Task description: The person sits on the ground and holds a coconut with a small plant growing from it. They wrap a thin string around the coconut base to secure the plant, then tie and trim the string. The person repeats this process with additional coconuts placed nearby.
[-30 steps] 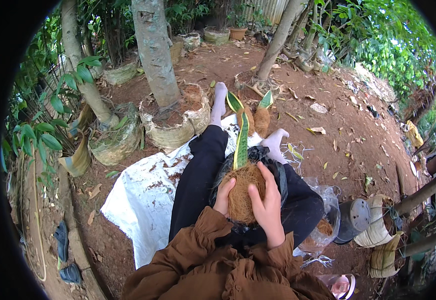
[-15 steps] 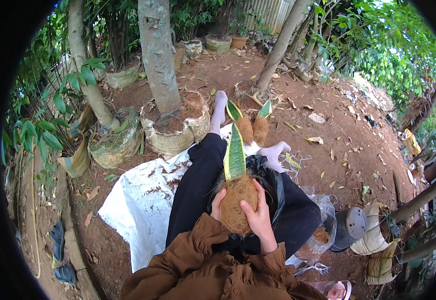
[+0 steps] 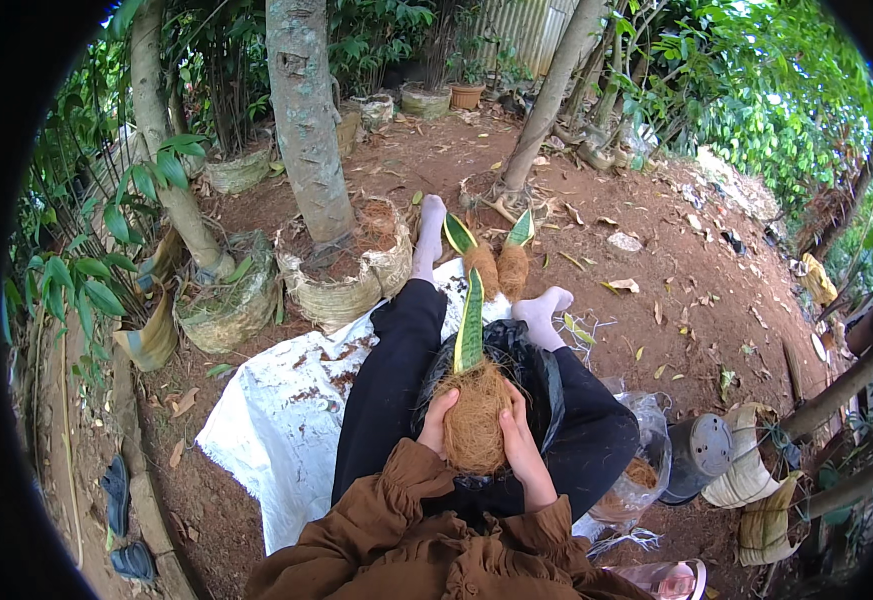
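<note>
Between my two hands is a ball of brown coconut fibre (image 3: 475, 425) with a snake plant leaf (image 3: 470, 325), green with yellow edges, standing up out of its top. My left hand (image 3: 438, 420) presses on the ball's left side, fingers curled round it. On its right side my right hand (image 3: 521, 440) is closed against the fibre. A black plastic bag (image 3: 532, 360) lies in my lap under and behind the ball. Beyond it, between my feet, stand two more fibre-wrapped snake plants, a left one (image 3: 481, 265) and a right one (image 3: 514, 268).
A white woven sack (image 3: 277, 420) spreads under my legs. To my right are a clear plastic bag of fibre (image 3: 642, 470) and a dark pot (image 3: 702, 450). Trees in sack planters (image 3: 342, 290) stand ahead left. Sandals (image 3: 117, 490) lie at far left.
My right hand has shifted from the front of the fibre ball to its right side, its thumb no longer across the front. Both hands still hold the ball. The whole view has shifted slightly.
</note>
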Tool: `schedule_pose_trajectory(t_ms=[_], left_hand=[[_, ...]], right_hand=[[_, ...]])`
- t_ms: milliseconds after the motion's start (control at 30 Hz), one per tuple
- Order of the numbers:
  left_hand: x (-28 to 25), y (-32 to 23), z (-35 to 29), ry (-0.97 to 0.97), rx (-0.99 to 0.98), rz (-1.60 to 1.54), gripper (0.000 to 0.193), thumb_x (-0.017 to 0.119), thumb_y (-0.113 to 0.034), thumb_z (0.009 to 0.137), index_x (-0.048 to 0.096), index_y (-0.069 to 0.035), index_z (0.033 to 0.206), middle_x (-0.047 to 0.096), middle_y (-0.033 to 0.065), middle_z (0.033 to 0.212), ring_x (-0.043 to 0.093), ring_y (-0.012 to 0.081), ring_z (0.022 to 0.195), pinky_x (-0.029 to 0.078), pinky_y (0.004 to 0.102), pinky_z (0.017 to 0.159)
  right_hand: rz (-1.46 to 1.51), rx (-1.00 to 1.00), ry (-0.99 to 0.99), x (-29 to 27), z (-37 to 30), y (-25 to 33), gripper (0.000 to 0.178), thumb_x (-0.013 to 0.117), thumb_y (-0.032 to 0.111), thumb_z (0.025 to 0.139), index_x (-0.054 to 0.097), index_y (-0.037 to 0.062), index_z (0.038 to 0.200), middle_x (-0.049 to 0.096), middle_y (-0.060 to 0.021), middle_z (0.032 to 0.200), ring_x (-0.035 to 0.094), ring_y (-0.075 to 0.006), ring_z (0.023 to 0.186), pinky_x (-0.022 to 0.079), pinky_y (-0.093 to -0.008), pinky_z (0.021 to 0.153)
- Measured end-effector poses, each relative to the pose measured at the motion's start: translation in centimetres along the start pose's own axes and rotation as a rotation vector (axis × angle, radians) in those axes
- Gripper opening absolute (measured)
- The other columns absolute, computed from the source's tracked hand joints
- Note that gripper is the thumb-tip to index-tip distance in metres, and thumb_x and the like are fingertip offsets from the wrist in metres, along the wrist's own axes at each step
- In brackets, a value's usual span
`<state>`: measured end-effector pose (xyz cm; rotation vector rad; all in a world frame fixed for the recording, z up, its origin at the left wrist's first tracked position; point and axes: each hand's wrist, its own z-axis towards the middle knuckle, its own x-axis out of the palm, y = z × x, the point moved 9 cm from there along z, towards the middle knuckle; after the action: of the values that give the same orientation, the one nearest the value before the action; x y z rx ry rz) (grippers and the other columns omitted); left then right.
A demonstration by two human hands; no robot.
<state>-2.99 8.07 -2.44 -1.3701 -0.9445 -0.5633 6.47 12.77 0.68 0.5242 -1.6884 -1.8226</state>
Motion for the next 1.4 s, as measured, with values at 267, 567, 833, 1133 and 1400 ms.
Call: schedule_pose_trajectory(t_ms=[267,567,833,1133,1400], left_hand=[[-1.3,-2.2,0.5,-0.187,0.331,0.176,0.051,0.044,-0.037,0.099,0.047,0.001,0.134,0.059,0.0166,0.127,0.063,0.0264,0.11,0.051,0.0407,0.096],[-0.8,-2.0,1.3,-0.126,0.254,0.12,0.046,0.052,-0.033,0.097,0.048,-0.005,0.133,0.053,0.0106,0.128,0.05,0.0199,0.118,0.04,0.0351,0.102],[-2.7,-2.1,1.5,-0.287,0.318,0.483,0.052,0.052,-0.036,0.097,0.044,-0.005,0.138,0.051,0.0125,0.131,0.05,0.0228,0.121,0.041,0.0372,0.102],[-0.5,-1.3,0.9,-0.003,0.103,0.013,0.059,0.047,-0.043,0.097,0.043,-0.002,0.139,0.057,0.0177,0.129,0.06,0.0291,0.115,0.049,0.0449,0.098],[1.4,-1.3,0.3,-0.02,0.063,-0.071,0.063,0.041,-0.047,0.096,0.044,0.0,0.138,0.058,0.0206,0.128,0.06,0.0322,0.116,0.048,0.0471,0.099]], right_hand=[[0.172,-0.056,0.184,1.4,-0.7,0.1,0.092,0.079,0.018,0.078,0.023,0.0022,0.15,0.036,-0.0141,0.147,0.035,-0.0235,0.137,0.028,-0.0366,0.114],[0.383,0.052,-0.004,0.0,-0.6,-2.2,0.086,0.077,0.004,0.075,0.029,0.0017,0.146,0.047,-0.0117,0.139,0.047,-0.0229,0.129,0.037,-0.0372,0.108],[0.51,0.133,-0.018,0.3,-1.3,-3.1,0.081,0.074,0.008,0.08,0.028,0.0008,0.147,0.047,-0.013,0.14,0.046,-0.0238,0.13,0.038,-0.0374,0.108],[0.139,0.081,0.089,0.9,-1.0,-0.2,0.078,0.077,0.015,0.081,0.034,-0.0017,0.144,0.051,-0.0113,0.137,0.05,-0.0197,0.125,0.039,-0.0353,0.106],[-0.475,0.033,-0.067,0.6,-1.8,5.1,0.084,0.077,0.029,0.082,0.032,-0.0067,0.143,0.048,-0.0231,0.136,0.05,-0.0289,0.125,0.039,-0.0394,0.106]])
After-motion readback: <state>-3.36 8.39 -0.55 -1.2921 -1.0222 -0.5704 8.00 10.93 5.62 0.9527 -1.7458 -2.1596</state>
